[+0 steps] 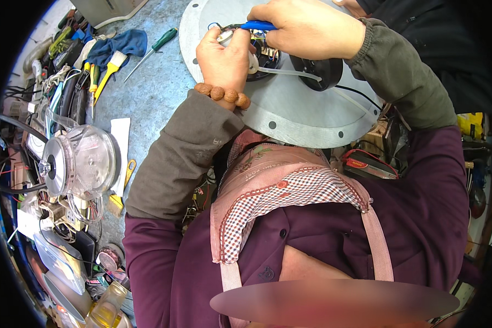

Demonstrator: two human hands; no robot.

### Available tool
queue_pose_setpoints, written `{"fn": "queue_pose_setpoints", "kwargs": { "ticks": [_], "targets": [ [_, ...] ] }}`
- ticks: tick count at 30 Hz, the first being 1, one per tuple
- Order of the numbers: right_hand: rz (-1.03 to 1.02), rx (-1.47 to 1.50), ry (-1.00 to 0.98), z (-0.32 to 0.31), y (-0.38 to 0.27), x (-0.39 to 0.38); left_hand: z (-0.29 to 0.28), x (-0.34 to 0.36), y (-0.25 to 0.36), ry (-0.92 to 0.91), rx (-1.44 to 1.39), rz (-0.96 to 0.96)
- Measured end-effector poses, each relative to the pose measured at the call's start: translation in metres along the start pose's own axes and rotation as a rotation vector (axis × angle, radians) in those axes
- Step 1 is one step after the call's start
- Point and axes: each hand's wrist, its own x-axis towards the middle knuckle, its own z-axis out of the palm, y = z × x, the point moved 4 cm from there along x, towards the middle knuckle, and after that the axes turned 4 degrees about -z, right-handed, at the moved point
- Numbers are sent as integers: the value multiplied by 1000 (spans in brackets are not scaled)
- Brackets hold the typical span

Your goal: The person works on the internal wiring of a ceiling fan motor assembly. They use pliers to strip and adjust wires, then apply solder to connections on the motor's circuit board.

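My left hand [222, 57], with a brown bead bracelet at the wrist, is closed in a pinch on a small white round part [224, 36]. My right hand [311, 27] grips a slim blue-handled tool [258, 25]; its dark tip reaches over the left fingertips, and its exact kind is hard to make out. Beneath both hands lies an opened round black housing [269, 59] with coloured wires and a circuit inside. A pale flexible tube [290, 71] runs from it to a black round base [323, 74]. Everything rests on a grey metal disc [306, 117].
A green-handled screwdriver [161, 41], yellow brush [112, 68] and blue cloth [117, 46] lie on the blue bench [161, 82]. A glass kettle [90, 158] stands left amid clutter. Another person's hand [352, 6] and dark sleeve [421, 33] are at the upper right.
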Motion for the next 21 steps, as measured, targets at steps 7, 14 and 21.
{"fn": "queue_pose_setpoints", "kwargs": {
  "ticks": [7, 14, 21],
  "targets": [
    [-67, -12, 109, 0, -3, -3, 0, 1, -2, 7, 12, 1],
    [112, -57, 85, 8, -14, -6, -3, 1, 0, 46, 24, 21],
    [198, 200, 270, 46, -25, -12, -7, 4, -14, 80, -96, 20]
  ]
}}
